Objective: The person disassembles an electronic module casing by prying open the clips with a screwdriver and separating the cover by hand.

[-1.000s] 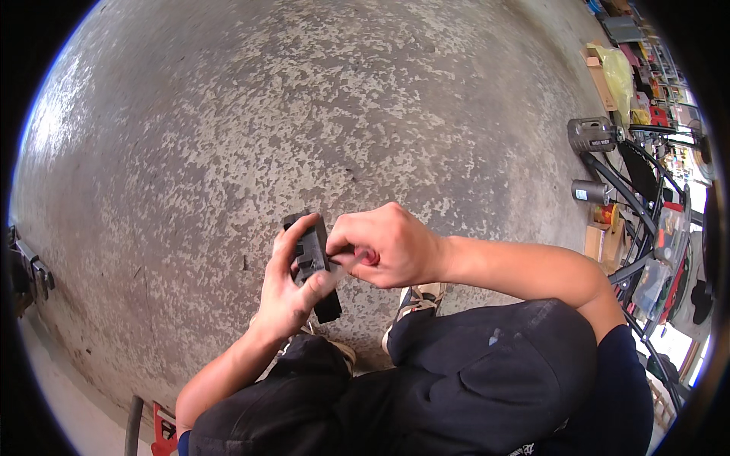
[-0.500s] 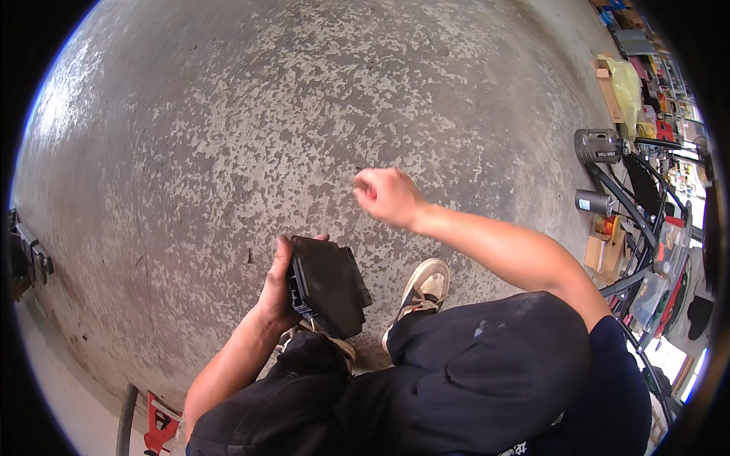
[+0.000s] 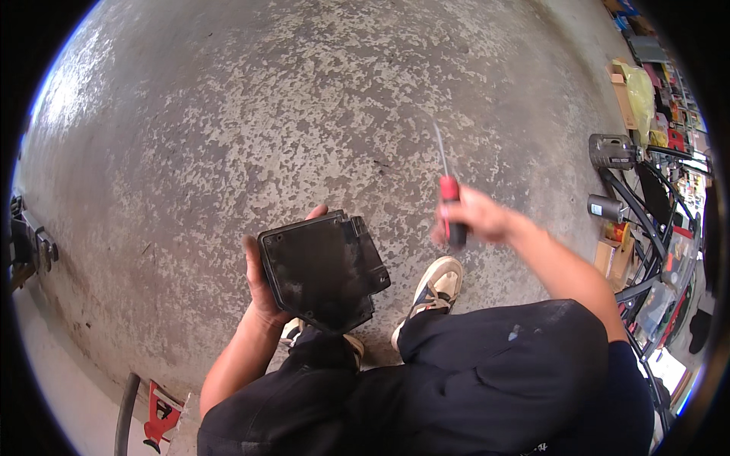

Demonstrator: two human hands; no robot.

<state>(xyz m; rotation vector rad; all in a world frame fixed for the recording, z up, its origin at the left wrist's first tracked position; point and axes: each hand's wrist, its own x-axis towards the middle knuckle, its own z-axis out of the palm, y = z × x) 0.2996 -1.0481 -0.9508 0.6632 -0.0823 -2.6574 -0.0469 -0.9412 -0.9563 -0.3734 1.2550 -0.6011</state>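
My left hand (image 3: 262, 285) grips a flat black plastic box (image 3: 323, 270) from behind, its broad face turned up toward me, above my knees. My right hand (image 3: 483, 216), blurred by motion, is closed on a screwdriver (image 3: 449, 194) with a red and black handle; its thin metal shaft points up and away over the concrete floor (image 3: 266, 114). The screwdriver is well to the right of the box and does not touch it.
I am crouched in dark trousers with pale sneakers (image 3: 433, 289) on the floor. A bicycle frame (image 3: 639, 220) and cluttered boxes and tools (image 3: 646, 91) stand at the right. A red tool (image 3: 160, 418) and dark hose lie at the lower left; machinery (image 3: 26, 247) sits at the far left.
Both hands were together on the black box; the right hand then swung away to the right and now holds a screwdriver. The left hand has turned the box flat toward me.
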